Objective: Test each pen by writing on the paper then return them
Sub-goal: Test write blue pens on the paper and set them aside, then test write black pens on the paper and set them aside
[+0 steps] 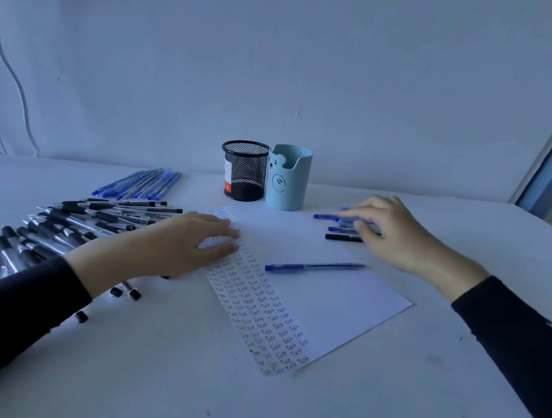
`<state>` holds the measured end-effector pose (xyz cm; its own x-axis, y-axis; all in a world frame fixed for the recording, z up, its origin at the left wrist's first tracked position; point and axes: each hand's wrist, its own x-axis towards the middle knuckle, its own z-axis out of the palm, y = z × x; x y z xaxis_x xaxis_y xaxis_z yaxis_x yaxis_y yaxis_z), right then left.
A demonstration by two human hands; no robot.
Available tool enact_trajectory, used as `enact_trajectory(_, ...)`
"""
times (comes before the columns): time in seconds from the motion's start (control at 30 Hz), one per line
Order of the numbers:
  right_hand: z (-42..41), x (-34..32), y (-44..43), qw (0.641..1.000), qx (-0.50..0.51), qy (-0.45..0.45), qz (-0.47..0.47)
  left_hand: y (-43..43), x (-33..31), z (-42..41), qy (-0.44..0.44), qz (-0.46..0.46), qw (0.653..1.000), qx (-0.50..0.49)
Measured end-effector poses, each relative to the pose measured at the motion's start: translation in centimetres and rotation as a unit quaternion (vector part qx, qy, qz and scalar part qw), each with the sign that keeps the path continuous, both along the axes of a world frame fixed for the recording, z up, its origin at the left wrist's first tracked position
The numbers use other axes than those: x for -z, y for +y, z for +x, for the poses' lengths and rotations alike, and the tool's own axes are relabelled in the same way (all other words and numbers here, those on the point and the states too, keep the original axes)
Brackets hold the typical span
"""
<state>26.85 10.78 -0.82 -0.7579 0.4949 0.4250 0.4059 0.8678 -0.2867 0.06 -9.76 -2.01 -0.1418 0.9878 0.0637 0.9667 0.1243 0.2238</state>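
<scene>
We're laying our left hand (176, 246) flat on the upper-left part of the paper (343, 303) — fingers straight, grip wide, holding nothing, just pressing the sheet onto the tabletop (182, 395). The paper is lying at a slant in the middle of the tabletop, w/ columns of the word "Test" running down its left side. A blue pen (316, 266) is lying across the sheet, thicker end to the left. It's sitting between our two hands and touching neither.

Our right hand (397, 234) is reaching over a small group of pens (336, 229) lying just off the paper's upper-right edge, w/ the fingertips down among them. That area is blurring, so we can't tell whether the grip is closing on a pen or only touching.

Behind the paper, near the wall, a black mesh cup (243, 172) and a light-blue bear cup (289, 179) are standing upright, side by side & touching.

On the left a big pile of black-tipped pens (74, 223) is spreading over the tabletop — some are disappearing under our left forearm. Beyond the pile, a bunch of blue pens (142, 182) is lying close together.
</scene>
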Motion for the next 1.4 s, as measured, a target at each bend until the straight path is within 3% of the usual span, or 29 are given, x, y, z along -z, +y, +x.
enact_trajectory(0.17,0.8,0.4,1.2,0.996,0.033,-0.076,-0.043,1.4,-0.3,4.6,-0.058,0.108,0.991,0.051)
enact_trajectory(0.47,1.2,0.5,2.0,0.987,0.108,-0.118,0.015,3.1,1.3,6.0,-0.069,0.185,0.968,0.156)
enact_trajectory(0.63,1.1,0.3,1.3,0.996,0.077,-0.047,0.011,2.5,-0.4,4.5,-0.027,0.311,0.936,0.162)
enact_trajectory(0.77,0.3,-0.7,-0.9,0.994,0.061,0.074,0.060,1.7,-4.3,1.1,-0.048,0.430,0.901,0.040)
enact_trajectory(0.83,-0.2,-1.0,-2.3,0.988,0.016,0.148,0.030,1.6,-5.6,-1.6,-0.066,0.413,0.905,-0.083)
enact_trajectory(0.97,-1.0,-1.0,-5.0,0.965,-0.064,0.238,-0.087,2.9,-5.2,-7.1,-0.012,0.231,0.938,-0.257)
enact_trajectory(1.13,-1.5,0.0,-6.1,0.956,-0.103,0.157,-0.225,5.6,-3.1,-9.2,0.061,0.107,0.952,-0.281)
enact_trajectory(1.2,-1.6,0.3,-6.1,0.944,-0.108,0.131,-0.284,6.3,-2.4,-9.7,0.095,0.092,0.947,-0.294)
enact_trajectory(1.4,-1.5,0.5,-6.1,0.926,-0.127,0.116,-0.336,6.9,-0.8,-10.1,0.112,0.068,0.936,-0.327)
